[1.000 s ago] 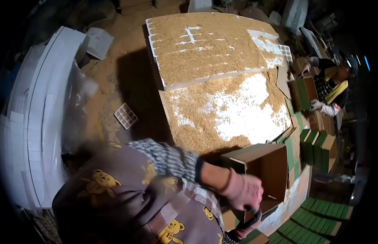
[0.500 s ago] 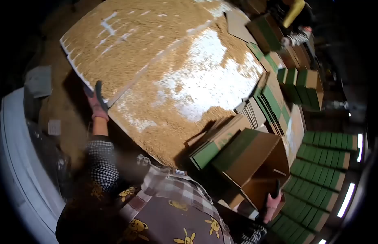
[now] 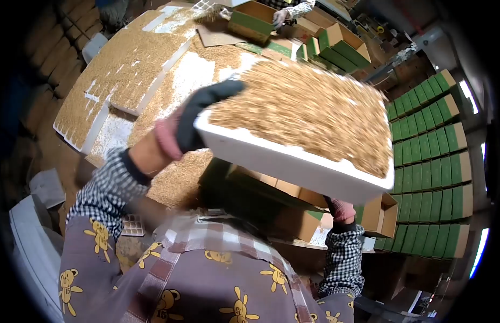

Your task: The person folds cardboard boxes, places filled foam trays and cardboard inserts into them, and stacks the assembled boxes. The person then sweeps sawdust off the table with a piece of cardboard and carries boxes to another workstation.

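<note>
A white foam tray (image 3: 293,164) heaped with loose tan husk-like material (image 3: 303,113) is raised and tilted in front of me. My left hand (image 3: 199,118), in a pink and black glove, is closed on the tray's left end, thumb over its rim. Below the tray is an open green and brown cardboard box (image 3: 233,192), its upper part covered by the tray. At the box's right end is my right hand (image 3: 341,209), also gloved, closed on the edge; its fingers are partly hidden.
More husk-filled foam trays (image 3: 118,59) lie on the table at left, with husk spilled around. Another person's gloved hand (image 3: 280,19) is at an open box (image 3: 253,20) at the back. Green boxes (image 3: 430,164) stand stacked at right. A pale egg-carton-like tray (image 3: 133,225) lies below left.
My left hand has lifted one husk-filled tray off the table and brought it right, above the box. A bare gap shows among the trays. My right hand stays by the box.
</note>
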